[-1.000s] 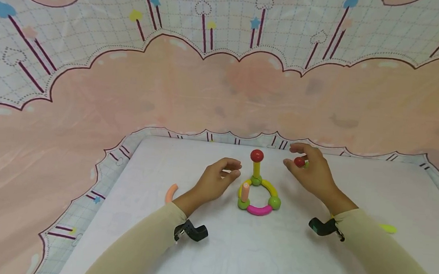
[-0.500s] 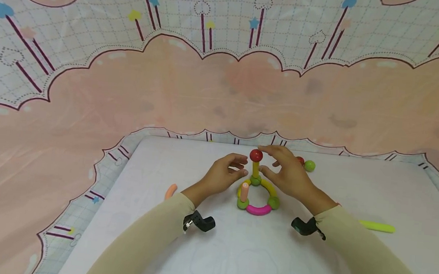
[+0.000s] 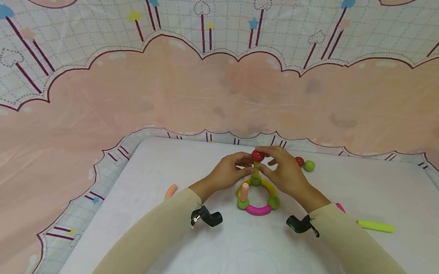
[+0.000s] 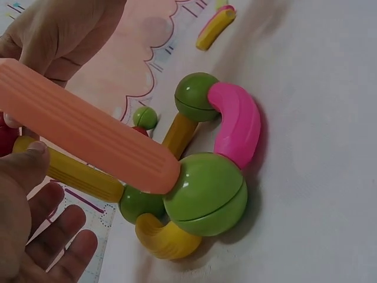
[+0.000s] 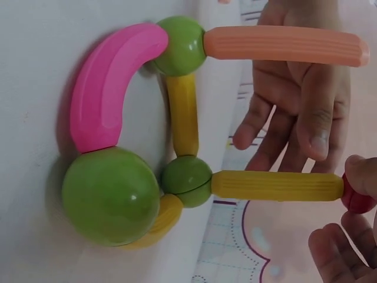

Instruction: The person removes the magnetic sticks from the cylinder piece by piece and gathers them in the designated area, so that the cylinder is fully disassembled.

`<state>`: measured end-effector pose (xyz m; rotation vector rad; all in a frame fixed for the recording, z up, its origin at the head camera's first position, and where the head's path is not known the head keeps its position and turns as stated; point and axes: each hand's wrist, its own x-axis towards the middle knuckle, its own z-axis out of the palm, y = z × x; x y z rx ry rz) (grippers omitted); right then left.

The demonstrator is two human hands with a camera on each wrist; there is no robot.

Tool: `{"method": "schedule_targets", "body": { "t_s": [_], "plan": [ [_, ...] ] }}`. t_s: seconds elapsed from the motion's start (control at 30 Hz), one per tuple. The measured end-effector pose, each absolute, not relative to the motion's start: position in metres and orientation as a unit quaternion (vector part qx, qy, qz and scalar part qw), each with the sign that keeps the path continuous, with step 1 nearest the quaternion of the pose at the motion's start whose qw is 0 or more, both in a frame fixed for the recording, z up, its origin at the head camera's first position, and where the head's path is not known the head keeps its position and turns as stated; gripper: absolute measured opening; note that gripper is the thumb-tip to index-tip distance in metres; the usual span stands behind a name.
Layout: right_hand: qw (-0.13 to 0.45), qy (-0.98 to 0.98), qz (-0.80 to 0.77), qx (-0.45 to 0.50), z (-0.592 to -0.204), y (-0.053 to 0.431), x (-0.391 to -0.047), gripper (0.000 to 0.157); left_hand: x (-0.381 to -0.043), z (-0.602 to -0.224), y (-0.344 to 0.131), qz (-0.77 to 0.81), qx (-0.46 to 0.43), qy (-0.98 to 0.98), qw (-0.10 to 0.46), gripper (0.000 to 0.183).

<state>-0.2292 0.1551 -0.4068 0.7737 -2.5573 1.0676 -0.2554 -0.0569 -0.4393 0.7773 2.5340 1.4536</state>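
A ring of green balls joined by curved yellow pieces and a pink curved piece (image 3: 259, 210) lies on the white table. From its far green ball (image 3: 255, 180) a yellow rod (image 5: 277, 186) stands upright, topped by a red ball (image 3: 258, 156). My right hand (image 3: 288, 171) pinches the red ball between thumb and fingers. On the other side, my left hand (image 3: 226, 172) is close to the rod's upper part, its fingers relaxed and the thumb overlapping the rod in the left wrist view. A peach rod (image 5: 283, 45) rises from the near-left green ball (image 3: 243, 204).
Loose red (image 3: 299, 161) and green (image 3: 309, 165) balls sit behind my right hand. A lime rod (image 3: 376, 226) and a partly hidden pink piece (image 3: 340, 207) lie near the right sleeve. One curved peach piece (image 3: 171, 191) is beside the left forearm.
My right hand has moved left from the loose balls to the red ball on the yellow rod and taken hold of it. My left hand has come in rightward towards the rod.
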Motion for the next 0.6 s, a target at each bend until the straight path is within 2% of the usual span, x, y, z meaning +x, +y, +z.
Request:
{"method": "schedule_targets", "body": {
  "t_s": [0.4,0.6],
  "plan": [
    [0.136,-0.874,0.398,0.243,-0.410,0.154,-0.231,0.048,-0.259,-0.440,-0.043,0.483,0.261,0.833,0.069,0.036],
    [0.124,-0.876,0.407,0.229,-0.410,0.153,-0.230,0.047,-0.260,-0.440,-0.041,0.472,0.252,0.843,0.061,0.026]
  ]
}}
